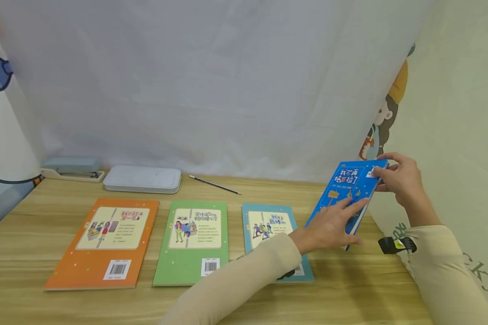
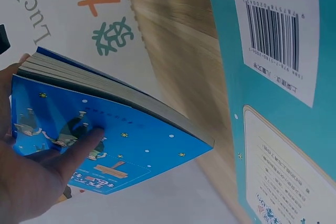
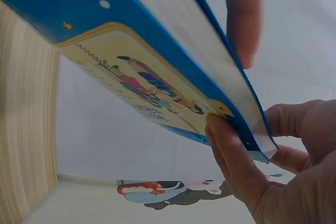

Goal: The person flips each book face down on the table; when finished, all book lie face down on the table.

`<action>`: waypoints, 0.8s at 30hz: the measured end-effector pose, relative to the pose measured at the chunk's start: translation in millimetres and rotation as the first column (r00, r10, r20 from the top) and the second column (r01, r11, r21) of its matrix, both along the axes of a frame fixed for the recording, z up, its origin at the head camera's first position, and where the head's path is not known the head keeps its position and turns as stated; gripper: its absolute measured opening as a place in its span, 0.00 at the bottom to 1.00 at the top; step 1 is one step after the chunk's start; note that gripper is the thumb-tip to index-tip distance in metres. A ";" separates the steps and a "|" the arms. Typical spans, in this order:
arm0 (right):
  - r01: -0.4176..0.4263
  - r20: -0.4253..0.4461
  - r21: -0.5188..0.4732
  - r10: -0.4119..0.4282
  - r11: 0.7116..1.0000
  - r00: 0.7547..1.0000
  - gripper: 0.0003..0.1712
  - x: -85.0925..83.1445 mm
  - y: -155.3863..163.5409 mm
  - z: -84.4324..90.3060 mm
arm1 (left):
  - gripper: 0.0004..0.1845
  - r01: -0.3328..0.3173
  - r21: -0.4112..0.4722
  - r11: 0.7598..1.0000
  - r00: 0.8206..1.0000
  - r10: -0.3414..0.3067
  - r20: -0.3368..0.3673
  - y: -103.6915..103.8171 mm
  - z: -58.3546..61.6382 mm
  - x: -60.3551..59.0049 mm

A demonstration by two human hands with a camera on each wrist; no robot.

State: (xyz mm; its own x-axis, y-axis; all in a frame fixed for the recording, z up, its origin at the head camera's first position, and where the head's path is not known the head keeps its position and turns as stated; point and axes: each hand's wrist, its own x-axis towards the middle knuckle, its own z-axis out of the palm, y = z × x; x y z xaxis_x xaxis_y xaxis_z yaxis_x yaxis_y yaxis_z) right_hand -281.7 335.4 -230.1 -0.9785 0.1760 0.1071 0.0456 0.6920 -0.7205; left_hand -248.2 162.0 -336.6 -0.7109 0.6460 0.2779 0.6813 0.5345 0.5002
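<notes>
Above the right part of the table, a blue book [image 1: 337, 192] is held tilted, its cover with white lettering facing up. My right hand [image 1: 402, 178] pinches its upper right corner, thumb on the front cover. In the right wrist view, fingers of that hand [image 3: 236, 161] press the back cover, which carries a cream picture panel [image 3: 142, 82]. My left hand [image 1: 329, 225] lies over the lower front cover with fingers spread and fairly straight. One straight finger touches the cover in the left wrist view. Beneath the left forearm lies a teal book [image 1: 268, 214], partly covered.
Left of the teal book lie a green book [image 1: 191, 271] and an orange book [image 1: 85, 271], back covers up. Along the back are a stapler [image 1: 73, 167], a pale flat case [image 1: 142, 178] and a pencil [image 1: 215, 184]. White cloth [image 1: 211, 90] hangs behind the wooden table [image 1: 118, 304].
</notes>
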 end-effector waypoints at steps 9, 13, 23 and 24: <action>-0.009 -0.007 0.012 0.009 1.000 1.000 0.32 -1.7 -4.6 2.1 | 0.43 0.038 0.025 0.999 0.999 -0.038 0.002 -6.3 1.6 -5.3; -0.011 -0.010 0.007 0.011 1.000 1.000 0.32 -0.3 -4.8 2.8 | 0.40 0.059 0.067 0.996 0.998 -0.058 -0.026 -7.1 0.3 -8.1; -0.017 -0.022 0.024 0.018 1.000 1.000 0.32 2.5 -10.8 6.0 | 0.40 0.102 0.177 0.979 0.990 -0.117 0.082 -18.1 -1.4 -12.1; -0.021 -0.023 0.033 0.021 0.999 0.999 0.32 2.5 -11.8 6.2 | 0.40 0.110 0.199 0.974 0.988 -0.129 0.085 -19.5 -2.0 -12.5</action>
State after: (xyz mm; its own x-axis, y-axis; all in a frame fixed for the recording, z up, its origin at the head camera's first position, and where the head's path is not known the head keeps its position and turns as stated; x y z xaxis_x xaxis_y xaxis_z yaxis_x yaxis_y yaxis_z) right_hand -279.2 323.6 -223.9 -0.9791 0.1514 0.1358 0.0139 0.7161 -0.6978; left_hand -260.7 142.5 -338.7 -0.6615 0.6690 0.3390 0.6775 0.3391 0.6528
